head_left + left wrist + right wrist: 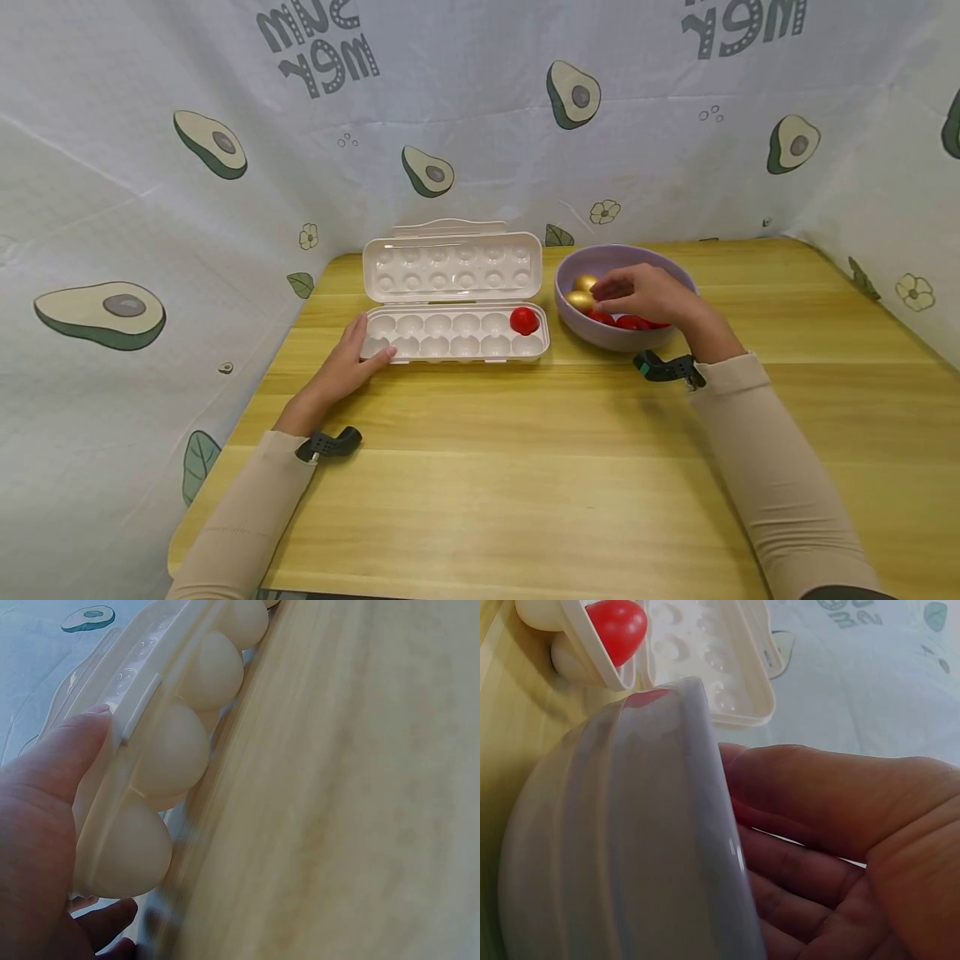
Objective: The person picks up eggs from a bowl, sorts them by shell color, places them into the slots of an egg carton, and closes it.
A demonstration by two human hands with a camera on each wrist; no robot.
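My left hand (pixel 347 367) grips the left end of an open white plastic egg box (pixel 450 360); in the left wrist view the thumb (pixel 64 754) lies on its rim, with fingertips below the rounded cups. One red egg (pixel 523 321) sits in the back-row cup at the box's right end. Over the lilac bowl (pixel 600 333) my right hand (pixel 648 292) reaches down with loosely bent fingers beside the gold eggs (pixel 580 301). Red eggs (pixel 630 322) lie under it. The bowl's wall (pixel 630 825) hides the right fingertips in the right wrist view.
The box's raised lid (pixel 453 267) leans back toward a white cloth (pixel 495 125) printed with avocados, hung behind the table. The wooden table (pixel 487 483) extends in front of the box and to the right of the bowl.
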